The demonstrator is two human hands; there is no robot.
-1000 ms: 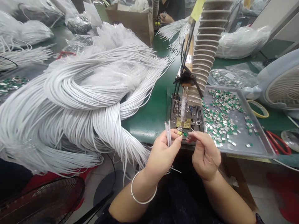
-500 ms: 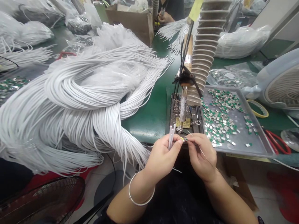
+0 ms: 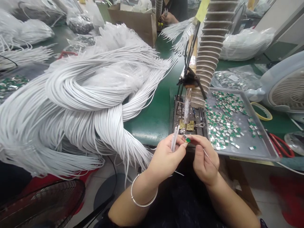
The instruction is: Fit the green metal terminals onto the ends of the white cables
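Note:
My left hand pinches a few white cables, their stripped ends pointing up and away from me. My right hand is shut on a thin metal tool, likely tweezers, whose far end is hidden behind the fingers. A small green-and-silver chip sits just beyond my left fingertips, close to the tool's tip. Exactly what holds the chip is hard to tell. Behind my hands stands a soldering iron above a tray of solder scraps.
A metal tray of several green-and-silver chips lies to the right. A huge white cable bundle fills the left. A corrugated duct rises behind the iron. Red scissors and a fan sit far right. A co-worker's hand shows beyond a cardboard box.
My hands have drawn slightly apart since the previous frame. The white cables now lean right compared with a second ago, and the chip shows more plainly at my left fingertips.

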